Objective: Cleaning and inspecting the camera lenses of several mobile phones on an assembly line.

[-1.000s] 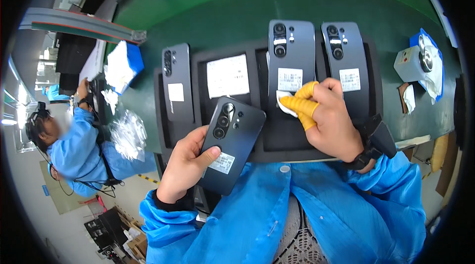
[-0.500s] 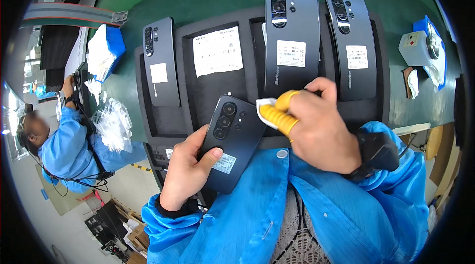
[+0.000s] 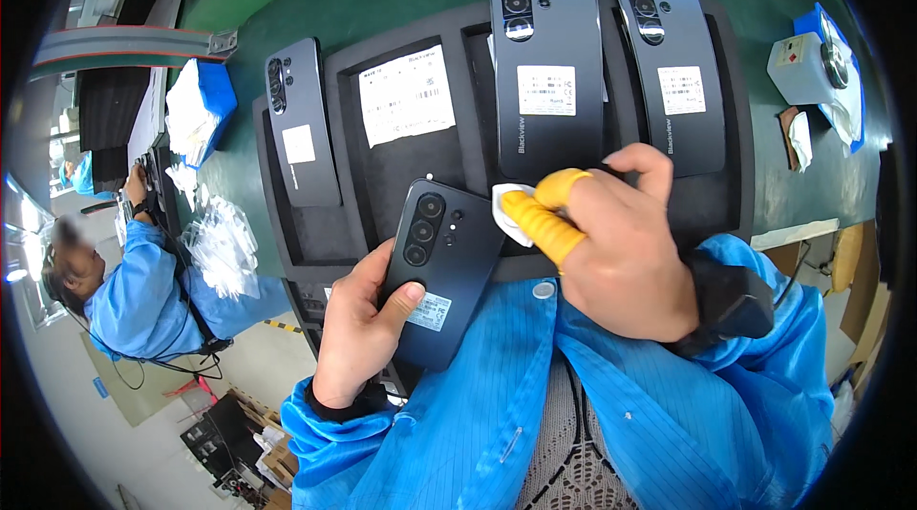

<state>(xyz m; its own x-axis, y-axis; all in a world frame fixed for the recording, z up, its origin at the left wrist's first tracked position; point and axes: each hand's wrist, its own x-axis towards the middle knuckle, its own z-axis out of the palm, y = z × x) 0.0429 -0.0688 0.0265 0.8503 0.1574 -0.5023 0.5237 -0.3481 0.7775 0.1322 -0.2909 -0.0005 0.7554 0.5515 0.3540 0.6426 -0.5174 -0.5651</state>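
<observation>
My left hand (image 3: 361, 333) grips a dark blue smartphone (image 3: 463, 286), its back facing up, with my thumb beside the white label. Yellow finger cots (image 3: 544, 228) cover the thumb and forefinger of my right hand (image 3: 630, 266), which are closed on a small white cloth (image 3: 503, 226). That cloth sits at the phone's upper right edge; whether it touches is hard to tell. Beyond my hands, a black foam tray (image 3: 342, 157) bears three similar phones, backs up: one at the left (image 3: 304, 176), one right of centre (image 3: 546, 44) and one farther right (image 3: 680, 52).
A printed white sheet (image 3: 406, 99) lies in a tray compartment. Left are a blue box of white papers (image 3: 218, 107) and crumpled clear plastic (image 3: 222, 247). A white bottle (image 3: 802, 71) and blue container (image 3: 853, 118) stand right. A co-worker in blue (image 3: 153, 290) sits at left.
The tray and its phones appear slightly higher and farther left in the picture. Both hands keep their holds on the phone and the cloth, with only slight movement.
</observation>
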